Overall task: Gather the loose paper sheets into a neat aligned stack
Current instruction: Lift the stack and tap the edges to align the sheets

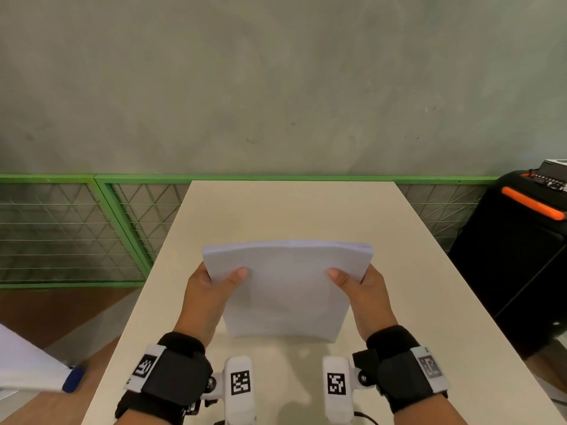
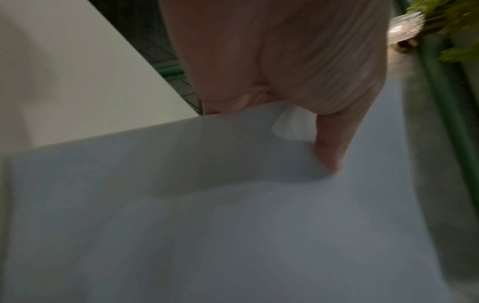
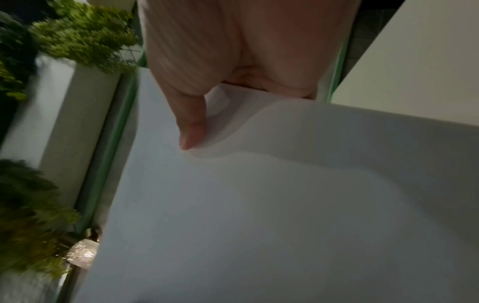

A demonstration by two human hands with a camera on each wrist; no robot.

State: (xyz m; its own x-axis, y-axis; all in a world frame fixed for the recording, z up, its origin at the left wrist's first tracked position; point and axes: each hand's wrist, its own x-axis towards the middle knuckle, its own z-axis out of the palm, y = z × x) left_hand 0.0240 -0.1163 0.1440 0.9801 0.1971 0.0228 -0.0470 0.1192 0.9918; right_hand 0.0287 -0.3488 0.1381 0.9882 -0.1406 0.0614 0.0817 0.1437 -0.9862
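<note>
A stack of white paper sheets (image 1: 287, 289) stands upright on its lower edge on the beige table (image 1: 414, 302), tilted slightly away from me. My left hand (image 1: 211, 289) grips the stack's left side, thumb on the near face and fingers hidden behind. My right hand (image 1: 363, 289) grips the right side the same way. The top edges look nearly level, bowed a little. In the left wrist view my left hand (image 2: 285, 82) pinches the paper (image 2: 233, 225) with the thumb on top. In the right wrist view my right hand (image 3: 233, 71) presses its thumb on the sheet (image 3: 259, 205).
A green metal mesh fence (image 1: 76, 228) runs behind and left of the table. A black case with an orange handle (image 1: 521, 256) stands at the right. A white sheet with a blue object (image 1: 73, 378) lies at the lower left. Green plants (image 3: 77, 34) show beside the table.
</note>
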